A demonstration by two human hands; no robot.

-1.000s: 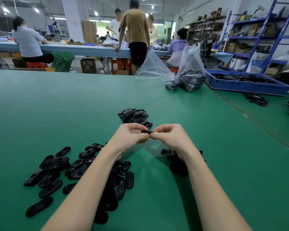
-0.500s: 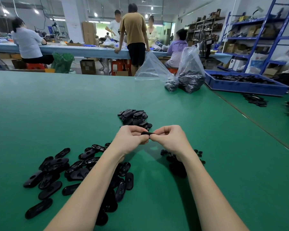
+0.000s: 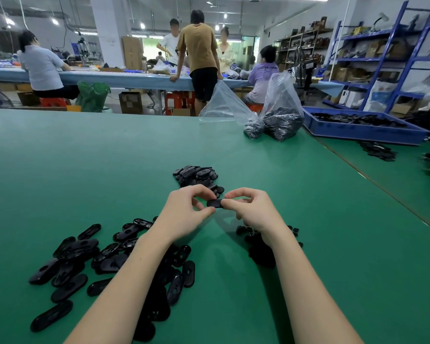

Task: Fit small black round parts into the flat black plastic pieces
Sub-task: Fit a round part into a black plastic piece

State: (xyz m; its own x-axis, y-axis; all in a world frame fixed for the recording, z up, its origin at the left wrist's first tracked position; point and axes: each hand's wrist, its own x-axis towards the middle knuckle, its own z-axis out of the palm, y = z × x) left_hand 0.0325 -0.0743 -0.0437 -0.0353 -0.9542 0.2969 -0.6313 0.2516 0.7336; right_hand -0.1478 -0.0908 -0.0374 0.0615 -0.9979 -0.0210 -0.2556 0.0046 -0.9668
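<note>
Two bare hands meet over the middle of a wide green table (image 3: 85, 170). The left hand (image 3: 184, 214) and the right hand (image 3: 253, 212) both pinch one flat black oval plastic piece (image 3: 215, 203) between them, each holding one end with thumb and curled fingers, so the piece hangs in the air above the table, just between the two hands. I cannot tell if a small round part is in it. On the near left of the table lies a loose spread of more flat black oval plastic pieces (image 3: 67, 269), some lying on top of each other and some hidden under the left arm. Under the right wrist sits a little heap of small black round parts (image 3: 256, 249), partly hidden by the arm. Just past the hands, a bit farther away, is another small pile of black oval pieces (image 3: 196, 173). At the far right of the table stand two clear plastic bags (image 3: 281, 112) with black parts inside, next to a blue plastic tray (image 3: 358, 132) that also holds black parts. Far behind the table, several people (image 3: 199, 53) stand or sit at a long blue workbench (image 3: 124, 79), and blue metal shelves (image 3: 382, 58) stand at the far right.
</note>
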